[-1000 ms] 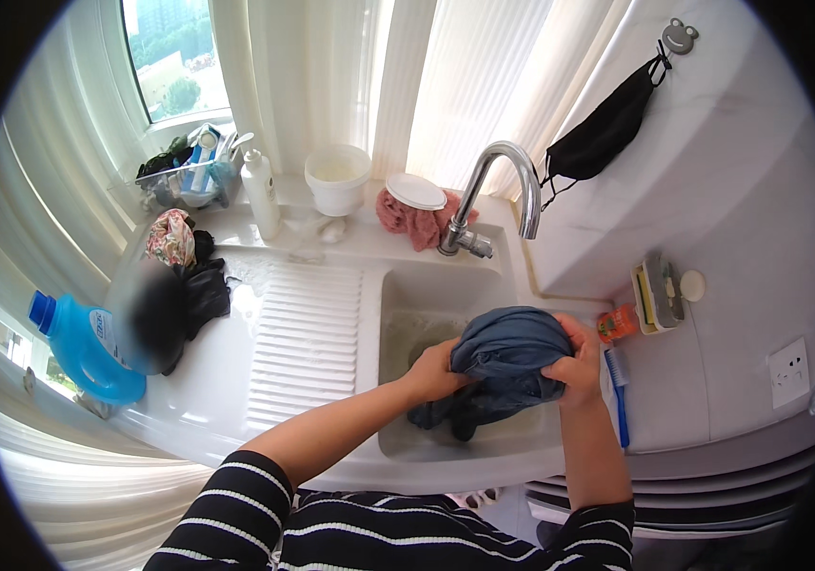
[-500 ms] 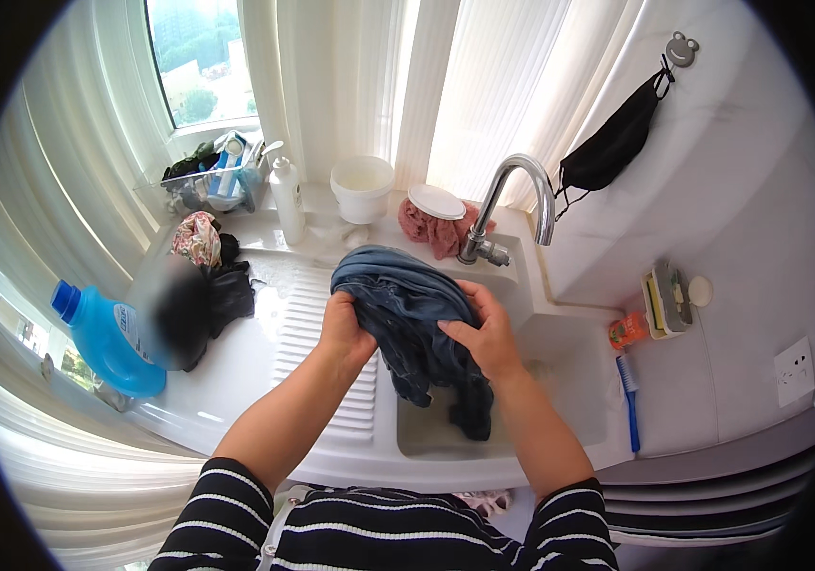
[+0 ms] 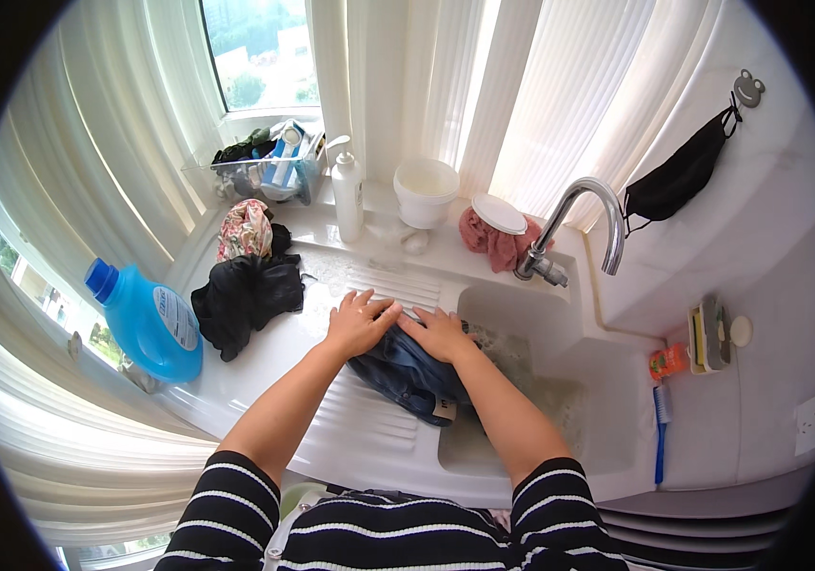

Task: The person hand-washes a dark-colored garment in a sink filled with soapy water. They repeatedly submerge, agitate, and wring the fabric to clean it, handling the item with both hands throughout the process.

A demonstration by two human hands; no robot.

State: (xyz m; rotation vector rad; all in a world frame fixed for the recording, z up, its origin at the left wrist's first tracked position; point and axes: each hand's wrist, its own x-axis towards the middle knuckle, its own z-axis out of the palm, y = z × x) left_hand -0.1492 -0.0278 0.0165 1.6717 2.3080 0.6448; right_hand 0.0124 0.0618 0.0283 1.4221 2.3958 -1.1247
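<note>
A bunched blue denim garment (image 3: 403, 376) lies across the ribbed washboard (image 3: 369, 426) and reaches the near-left edge of the sink basin (image 3: 469, 463). A small light patch shows at its near end. On its far end my left hand (image 3: 360, 325) rests palm down, fingers stretched forward. Close beside it, my right hand (image 3: 439, 335) lies on the same cloth with its fingers extended. The two hands nearly touch at the thumbs. Cloudy water with suds (image 3: 512, 354) is in the basin.
Left of me stand a blue detergent bottle (image 3: 153, 328) and a heap of black clothes (image 3: 246, 295). Along the back are a white pump bottle (image 3: 347, 195), a white tub (image 3: 426, 193) and a pink cloth (image 3: 496, 242). A chrome faucet (image 3: 574, 205) arches near the basin; a blue brush (image 3: 661, 433) lies right.
The denim garment went from being held up over the basin edge to lying on the washboard. My hands let go their grip and now lie flat on it. The view has shifted left.
</note>
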